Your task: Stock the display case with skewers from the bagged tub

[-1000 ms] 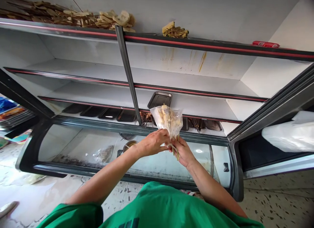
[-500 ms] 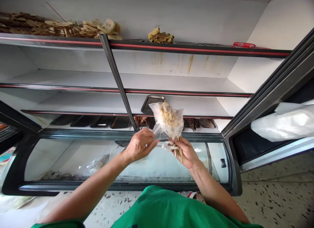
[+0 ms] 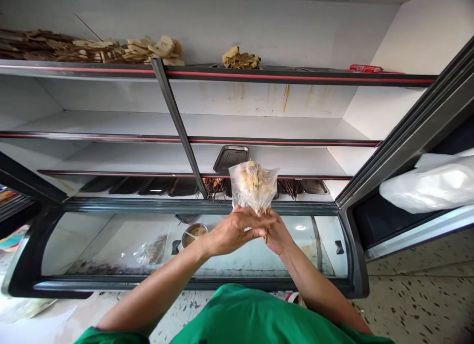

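Note:
A clear plastic bag [image 3: 237, 191] covers the pale food chunks on a bunch of skewers [image 3: 253, 178], held upright in front of the display case. My right hand [image 3: 278, 234] is closed round the sticks just below the bag. From the left, my left hand [image 3: 237, 230] reaches across to the bag's gathered neck, its fingers bent against it and touching my right hand. The fingers of my left hand partly hide the sticks and the bag's lower end.
Behind the hands, a metal tray [image 3: 231, 159] stands on a shelf, with black trays [image 3: 151, 186] lower down. A bowl with a spoon [image 3: 194, 234] shows through the glass. Many skewers [image 3: 92, 48] lie on the top shelf. White plastic bags [image 3: 425, 183] hang at right.
My left hand has moved right, bringing the loose bag end in to the sticks beside my right hand. The bowl behind my left hand has come into view.

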Demonstrator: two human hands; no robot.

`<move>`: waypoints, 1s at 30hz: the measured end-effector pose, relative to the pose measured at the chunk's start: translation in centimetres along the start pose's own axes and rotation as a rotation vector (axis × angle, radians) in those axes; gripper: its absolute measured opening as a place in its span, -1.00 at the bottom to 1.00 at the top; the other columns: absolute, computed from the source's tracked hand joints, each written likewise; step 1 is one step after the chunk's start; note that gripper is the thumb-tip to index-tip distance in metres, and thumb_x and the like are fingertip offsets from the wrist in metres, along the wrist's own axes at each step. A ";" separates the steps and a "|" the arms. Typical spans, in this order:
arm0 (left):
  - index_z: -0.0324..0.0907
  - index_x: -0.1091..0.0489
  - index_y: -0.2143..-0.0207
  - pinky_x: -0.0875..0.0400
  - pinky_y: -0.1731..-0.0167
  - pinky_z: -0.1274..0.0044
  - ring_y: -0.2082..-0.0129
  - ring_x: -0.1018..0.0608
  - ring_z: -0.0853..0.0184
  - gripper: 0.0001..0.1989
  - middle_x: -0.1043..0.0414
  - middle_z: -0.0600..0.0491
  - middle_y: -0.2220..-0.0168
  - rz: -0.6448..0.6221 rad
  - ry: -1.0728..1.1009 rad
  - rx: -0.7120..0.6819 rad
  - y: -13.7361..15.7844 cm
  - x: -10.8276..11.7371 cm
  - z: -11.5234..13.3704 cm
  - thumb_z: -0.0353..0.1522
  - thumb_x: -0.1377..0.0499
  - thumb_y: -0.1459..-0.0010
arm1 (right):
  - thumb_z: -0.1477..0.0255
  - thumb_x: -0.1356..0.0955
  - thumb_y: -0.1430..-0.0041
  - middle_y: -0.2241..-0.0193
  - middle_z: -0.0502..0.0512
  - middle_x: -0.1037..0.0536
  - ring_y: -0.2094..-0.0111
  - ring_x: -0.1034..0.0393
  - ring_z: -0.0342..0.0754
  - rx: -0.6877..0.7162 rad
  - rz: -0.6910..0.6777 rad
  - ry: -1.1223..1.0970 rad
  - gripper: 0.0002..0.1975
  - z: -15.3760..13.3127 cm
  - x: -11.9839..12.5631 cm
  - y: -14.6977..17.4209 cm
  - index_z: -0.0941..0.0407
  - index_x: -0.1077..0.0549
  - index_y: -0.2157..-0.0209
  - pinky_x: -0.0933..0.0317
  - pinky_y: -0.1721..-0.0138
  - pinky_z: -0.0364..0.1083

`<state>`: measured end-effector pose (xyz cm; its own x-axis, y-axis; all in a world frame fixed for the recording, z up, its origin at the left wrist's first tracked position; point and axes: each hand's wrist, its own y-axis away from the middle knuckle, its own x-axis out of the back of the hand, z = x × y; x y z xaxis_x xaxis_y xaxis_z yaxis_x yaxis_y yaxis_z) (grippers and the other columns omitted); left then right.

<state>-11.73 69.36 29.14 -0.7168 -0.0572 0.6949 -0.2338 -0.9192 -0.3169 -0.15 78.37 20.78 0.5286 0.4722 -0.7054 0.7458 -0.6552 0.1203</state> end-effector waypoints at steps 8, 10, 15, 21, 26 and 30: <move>-0.22 -0.46 0.39 -0.23 0.64 0.61 0.70 -0.38 0.46 -0.67 -0.46 0.06 0.52 0.393 0.410 0.624 3.8 -0.1 -3.6 -0.12 -0.13 -0.09 | 0.30 -0.48 0.11 0.45 -0.02 -0.48 0.62 -0.24 -0.27 0.028 0.004 0.118 -0.71 0.0 1.0 -0.2 0.14 -0.40 0.37 -0.10 0.65 -0.25; -0.23 -0.46 0.43 -0.34 0.48 0.56 0.53 -0.49 0.36 -0.59 -0.48 0.00 0.49 0.333 0.716 0.666 3.6 -0.9 -5.6 -0.05 -0.11 -0.07 | 0.31 -0.47 0.10 0.42 -0.01 -0.48 0.59 -0.27 -0.26 0.022 -0.024 0.116 -0.71 -0.1 0.7 0.2 0.13 -0.39 0.35 -0.16 0.61 -0.24; -0.30 -0.46 0.33 -0.41 0.51 0.47 0.60 -0.49 0.29 -0.55 -0.39 0.03 0.65 0.096 1.480 0.519 1.0 -3.1 -7.9 -0.06 -0.11 -0.05 | 0.28 -0.44 0.04 0.38 0.03 -0.46 0.55 -0.32 -0.23 -0.052 -0.168 0.195 -0.71 0.7 -0.6 0.8 0.13 -0.36 0.33 -0.16 0.61 -0.24; -0.37 -0.38 0.08 -0.26 0.79 0.54 0.77 -0.42 0.30 -0.60 -0.43 0.02 0.65 0.168 1.451 0.554 -0.1 -4.0 -7.4 -0.29 -0.15 -0.07 | 0.17 -0.37 -0.04 0.50 -0.04 -0.40 0.54 -0.35 -0.17 -0.085 -0.307 0.483 -0.67 0.3 -0.7 0.4 0.15 -0.32 0.32 -0.25 0.50 -0.16; -0.35 -0.47 0.32 -0.44 0.38 0.50 0.44 -0.55 0.29 -0.78 -0.53 -0.07 0.39 0.491 1.386 0.525 -0.4 -3.9 -6.9 -0.44 -0.28 0.09 | 0.20 -0.24 -0.19 0.26 0.17 -0.47 0.27 -0.37 -0.04 0.450 -0.073 1.242 -0.67 -2.7 -0.9 2.1 0.15 -0.38 0.16 -0.29 0.23 -0.03; -0.33 -0.47 0.29 -0.40 0.20 0.43 0.29 -0.56 0.22 -0.75 -0.54 -0.11 0.33 0.536 1.355 0.522 -0.8 -3.3 -5.9 -0.40 -0.28 0.07 | 0.26 -0.36 -0.08 0.03 0.21 -0.37 -0.06 -0.13 0.14 0.928 -0.210 1.754 -0.65 -3.2 -1.6 4.0 0.10 -0.41 0.11 -0.09 -0.06 0.14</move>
<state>-13.05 72.59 23.25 -0.7444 -0.2943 -0.5994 0.2767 -0.9529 0.1242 3.27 76.89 24.67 0.6555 0.1478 0.7406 0.7433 -0.2995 -0.5981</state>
